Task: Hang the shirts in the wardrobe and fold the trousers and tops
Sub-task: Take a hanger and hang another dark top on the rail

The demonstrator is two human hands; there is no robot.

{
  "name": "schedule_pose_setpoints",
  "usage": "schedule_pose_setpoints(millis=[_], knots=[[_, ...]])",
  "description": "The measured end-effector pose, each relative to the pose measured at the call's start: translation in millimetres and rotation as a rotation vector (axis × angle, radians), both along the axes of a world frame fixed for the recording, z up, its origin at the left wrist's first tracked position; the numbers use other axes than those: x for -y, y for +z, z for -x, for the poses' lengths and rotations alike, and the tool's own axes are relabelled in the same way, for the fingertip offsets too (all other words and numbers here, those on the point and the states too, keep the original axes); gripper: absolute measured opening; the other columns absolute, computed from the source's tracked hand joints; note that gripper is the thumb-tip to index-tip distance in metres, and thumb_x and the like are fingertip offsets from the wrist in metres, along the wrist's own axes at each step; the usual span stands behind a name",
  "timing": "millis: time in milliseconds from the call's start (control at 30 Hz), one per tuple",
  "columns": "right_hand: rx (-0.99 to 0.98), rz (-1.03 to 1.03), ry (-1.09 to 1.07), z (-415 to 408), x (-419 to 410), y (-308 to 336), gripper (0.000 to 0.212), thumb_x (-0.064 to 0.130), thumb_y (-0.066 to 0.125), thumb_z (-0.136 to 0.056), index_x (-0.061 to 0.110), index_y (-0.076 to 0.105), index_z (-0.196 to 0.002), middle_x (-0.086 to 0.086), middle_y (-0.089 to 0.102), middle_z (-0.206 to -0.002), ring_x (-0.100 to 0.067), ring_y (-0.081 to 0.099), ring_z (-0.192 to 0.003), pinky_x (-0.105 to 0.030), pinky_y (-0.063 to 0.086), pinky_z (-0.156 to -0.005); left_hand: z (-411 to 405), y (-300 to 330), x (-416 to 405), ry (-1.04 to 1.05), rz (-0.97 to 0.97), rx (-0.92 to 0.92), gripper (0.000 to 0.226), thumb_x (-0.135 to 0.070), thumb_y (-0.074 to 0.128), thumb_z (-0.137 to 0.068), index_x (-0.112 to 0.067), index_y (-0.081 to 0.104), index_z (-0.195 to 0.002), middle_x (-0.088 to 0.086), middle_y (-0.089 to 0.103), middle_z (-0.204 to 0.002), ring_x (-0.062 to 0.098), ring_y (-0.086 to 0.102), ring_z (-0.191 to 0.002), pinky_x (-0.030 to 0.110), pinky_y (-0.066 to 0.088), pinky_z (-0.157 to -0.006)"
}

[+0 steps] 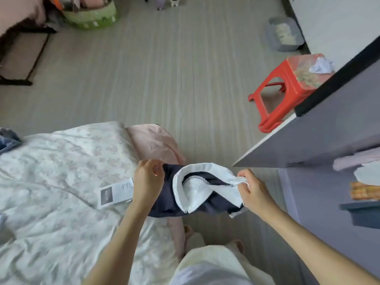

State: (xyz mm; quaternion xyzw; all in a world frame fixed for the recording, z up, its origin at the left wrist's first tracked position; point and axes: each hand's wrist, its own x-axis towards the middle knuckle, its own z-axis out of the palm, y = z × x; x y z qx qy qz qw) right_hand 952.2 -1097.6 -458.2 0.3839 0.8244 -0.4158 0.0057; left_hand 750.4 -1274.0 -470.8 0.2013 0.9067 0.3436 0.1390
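Your navy shirt [164, 194] stretched left-right, white collar [197, 182] facing up. Left hand [147, 179] grips one shoulder, right hand [251, 190] pinches collar end.

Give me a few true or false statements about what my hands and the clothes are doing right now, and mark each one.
1. Both hands hold the navy shirt with the white collar. True.
2. The left hand lies flat on the floral quilt. False: it grips the shirt's dark fabric.
3. The right hand pinches the white collar. True.
4. The red stool stands on the bed. False: it stands on the floor.
5. A paper tag hangs beside the left hand. True.
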Motion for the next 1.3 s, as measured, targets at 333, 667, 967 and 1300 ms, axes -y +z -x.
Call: schedule_pose_setpoints(millis=[333, 667, 967, 1300], knots=[[-0.357, -0.088, -0.273, -165, -96, 123, 0.019, 0.014, 0.037, -0.072, 0.028, 0.047, -0.077, 0.011, 0.048, -0.065, 0.0, 0.045, -0.058, -0.013, 0.033, -0.053, -203, -2, -217, -0.642, 0.188, 0.368, 0.047, -0.041, 0.059, -0.086, -0.016, 0.05, -0.125, 0.008, 0.052, -0.122, 0.026, 0.055, -0.104, 0.031, 0.042, -0.083], [-0.184, -0.193, -0.751, -388, -189, 164, 0.014, 0.022, 0.059, -0.084, 0.026, 0.048, -0.092, 0.005, 0.054, -0.089, -0.007, 0.049, -0.079, -0.026, 0.04, -0.072, -354, 85, -378, -0.913, -0.079, 0.144, 0.02, -0.01, 0.041, -0.096, 0.001, 0.057, -0.095, 0.021, 0.064, -0.093, 0.04, 0.058, -0.089, 0.027, 0.03, -0.064], [0.671, -0.378, -0.996, -498, -177, 123, 0.012, 0.021, 0.047, -0.087, 0.013, 0.053, -0.093, -0.004, 0.061, -0.099, -0.026, 0.053, -0.08, -0.028, 0.032, -0.06, -448, 169, -430, -1.367, -0.285, -0.118, 0.021, -0.009, 0.039, -0.095, -0.003, 0.055, -0.108, 0.021, 0.065, -0.094, 0.042, 0.057, -0.086, 0.042, 0.045, -0.071], [0.408, -0.719, -1.436, -528, -164, 167, 0.04, 0.004, 0.047, -0.088, 0.019, 0.063, -0.12, -0.014, 0.068, -0.09, -0.034, 0.06, -0.075, -0.033, 0.044, -0.064, -508, 198, -499, -1.528, -0.269, -0.488, 0.021, -0.012, 0.04, -0.096, -0.004, 0.056, -0.107, 0.013, 0.055, -0.1, 0.04, 0.057, -0.09, 0.036, 0.035, -0.066]])
